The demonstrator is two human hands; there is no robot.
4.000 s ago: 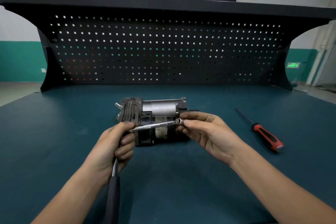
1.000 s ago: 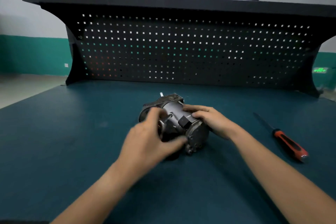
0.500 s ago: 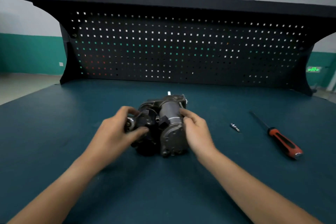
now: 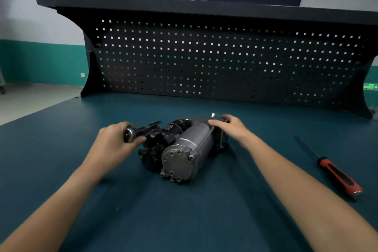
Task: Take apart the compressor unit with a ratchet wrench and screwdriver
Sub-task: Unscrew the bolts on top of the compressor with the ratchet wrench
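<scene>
The compressor unit lies on the dark teal bench mat, its round grey end cap with several bolts facing me and a black block on its left side. My left hand grips the ratchet wrench near its silver head, against the upper left of the black block. The wrench's dark shaft points up and to the right. My right hand curls over the far end of the grey cylinder and holds it. A screwdriver with a red and black handle lies to the right, untouched.
A black pegboard back panel with a shelf on top stands along the far edge of the bench. The bench's left edge drops to a light floor. A dark poster hangs on the wall above.
The compressor has been turned so that its end cap points more to the lower left. My right hand slid from its near side to its far end. The wrench head now shows in my left hand.
</scene>
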